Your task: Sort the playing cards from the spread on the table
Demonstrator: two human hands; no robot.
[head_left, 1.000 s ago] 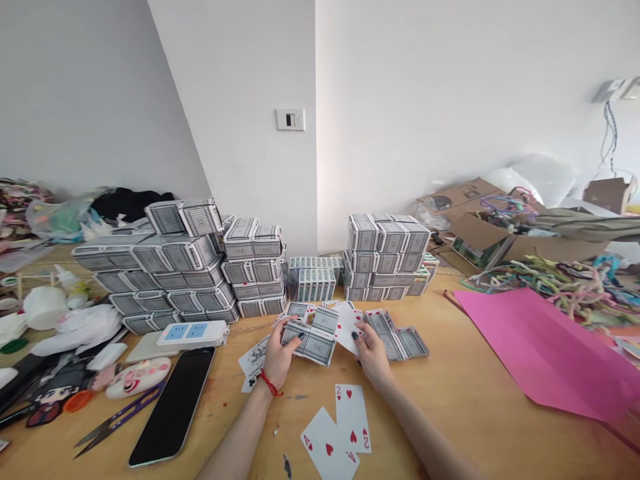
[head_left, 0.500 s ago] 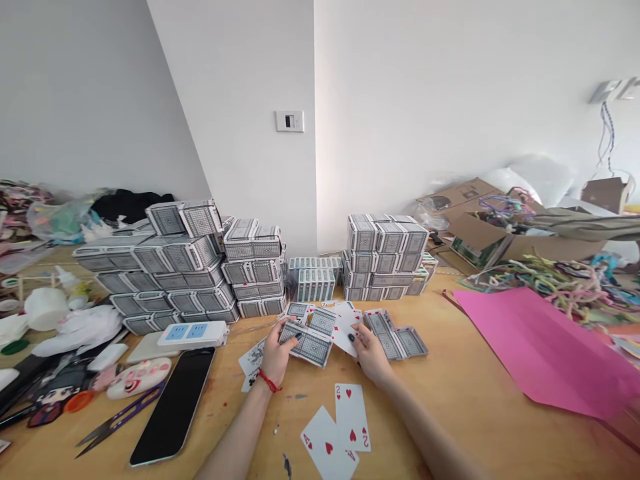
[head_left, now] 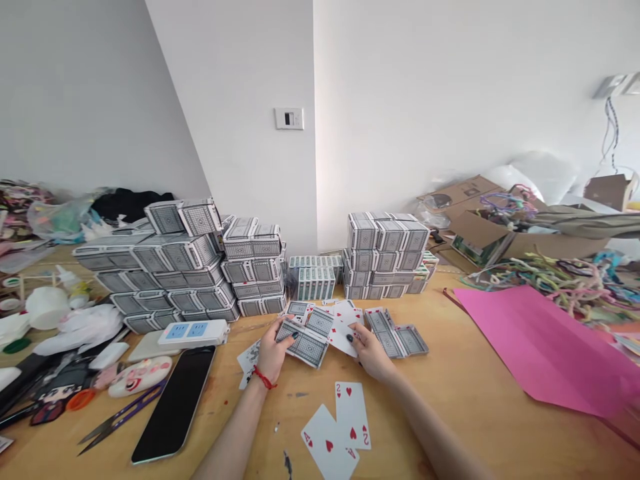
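My left hand [head_left: 274, 348] grips a piece built from folded playing cards [head_left: 304, 343], grey patterned backs outward, thumb on top. A diamond playing card [head_left: 343, 337] is pinched in my right hand [head_left: 369, 347], face up beside that piece. Behind both hands lie more loose cards, partly hidden. To the right rests another folded-card piece [head_left: 393, 333], bent like an L. Nearer me, an ace of hearts [head_left: 325, 440] partly overlaps a two of hearts [head_left: 353, 413]. Picture cards [head_left: 249, 363] stick out left of my left wrist.
Stacked card blocks [head_left: 170, 267] stand at the back left, with another stack [head_left: 387, 257] at the back right. On the left are a phone [head_left: 175, 403], scissors [head_left: 123, 420] and a power strip [head_left: 195, 332]. Pink paper [head_left: 545, 353] and coloured yarn [head_left: 550, 280] lie on the right.
My left hand and the folded-card piece have shifted slightly left. The right hand still pinches its card in nearly the same place.
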